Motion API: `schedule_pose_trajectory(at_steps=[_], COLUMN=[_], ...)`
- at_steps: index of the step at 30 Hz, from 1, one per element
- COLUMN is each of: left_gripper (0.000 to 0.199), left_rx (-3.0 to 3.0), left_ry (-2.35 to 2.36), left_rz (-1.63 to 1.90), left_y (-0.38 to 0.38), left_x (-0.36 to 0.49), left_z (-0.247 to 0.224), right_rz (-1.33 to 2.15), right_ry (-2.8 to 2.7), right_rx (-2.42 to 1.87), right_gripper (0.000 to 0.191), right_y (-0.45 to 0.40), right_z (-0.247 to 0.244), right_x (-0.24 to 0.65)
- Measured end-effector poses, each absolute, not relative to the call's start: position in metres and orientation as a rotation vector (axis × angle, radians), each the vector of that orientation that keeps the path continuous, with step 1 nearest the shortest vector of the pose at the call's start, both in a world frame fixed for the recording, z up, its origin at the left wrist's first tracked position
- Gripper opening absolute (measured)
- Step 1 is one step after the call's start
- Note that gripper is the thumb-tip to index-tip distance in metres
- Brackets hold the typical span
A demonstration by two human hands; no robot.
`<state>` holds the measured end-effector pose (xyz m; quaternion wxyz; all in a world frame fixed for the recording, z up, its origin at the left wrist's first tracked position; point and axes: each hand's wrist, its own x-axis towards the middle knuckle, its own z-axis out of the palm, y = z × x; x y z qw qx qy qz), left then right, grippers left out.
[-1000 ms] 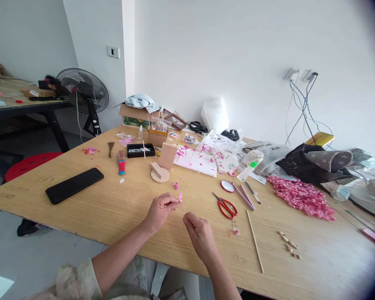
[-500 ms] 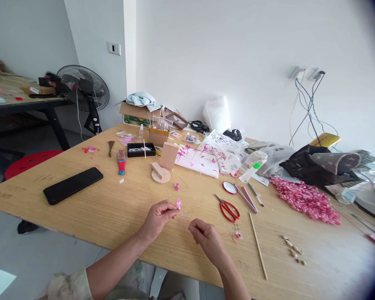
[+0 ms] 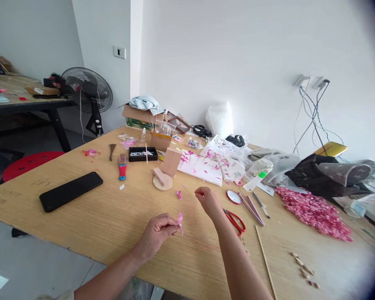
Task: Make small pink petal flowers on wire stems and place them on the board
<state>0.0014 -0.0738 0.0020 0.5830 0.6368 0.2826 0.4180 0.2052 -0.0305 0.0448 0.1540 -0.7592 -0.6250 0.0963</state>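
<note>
My left hand [image 3: 161, 233] is closed in a pinch on a small pink flower [image 3: 180, 223], held up just above the table near its front. Up and to the right, my right hand [image 3: 208, 202] has its fingertips pressed together. Whatever they grip, if anything, is too fine to make out. A second pink flower piece [image 3: 179, 194] lies on the wood to the left of my right hand. Beneath my right forearm, red-handled scissors [image 3: 236, 221] are partly covered. A faint orange thread [image 3: 211, 248] lies on the table between my arms.
A black phone [image 3: 71, 191] lies at left, near a red-blue brush [image 3: 122, 167]. Wooden blocks [image 3: 171, 162] stand at centre, before a white sheet with pink flowers [image 3: 200, 170]. A mirror [image 3: 234, 197], a wooden stick [image 3: 265, 260] and a pink beaded heap [image 3: 312, 212] are at right.
My right hand has moved forward, away from my body, and its forearm now covers part of the scissors. My left hand keeps the pink flower. The whole view has shifted slightly.
</note>
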Motion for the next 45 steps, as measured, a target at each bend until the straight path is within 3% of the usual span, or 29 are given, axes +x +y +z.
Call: schedule_pose_trajectory(at_steps=[12,24,33,42,45], left_gripper=[0.014,0.016,0.016,0.017,0.014], left_rx=[1.379,1.293,1.188,0.975,0.918], left_ry=[0.719,0.734,0.742,0.726,0.699], left_rz=[0.93,0.941,0.934,0.999,1.012], left_y=[-0.067,-0.071,-0.076,-0.075,-0.074], left_x=[-0.01,-0.006,-0.005,-0.001,0.001], left_z=[0.004,0.009,0.017,0.014,0.016], right_rz=[0.429,0.25,0.658,0.991,0.95], right_ry=[-1.979,-1.766,-1.541,-1.156,-1.06], right_rx=[-2.312,-2.25,-2.043,-1.605,-1.503], right_gripper=[0.015,0.018,0.01,0.019,0.019], right_y=[0.013,-0.006,-0.019,-0.061,-0.075], right_z=[0.003,0.015,0.015,0.028,0.036], right_x=[0.194,0.189,0.202,0.19,0.185])
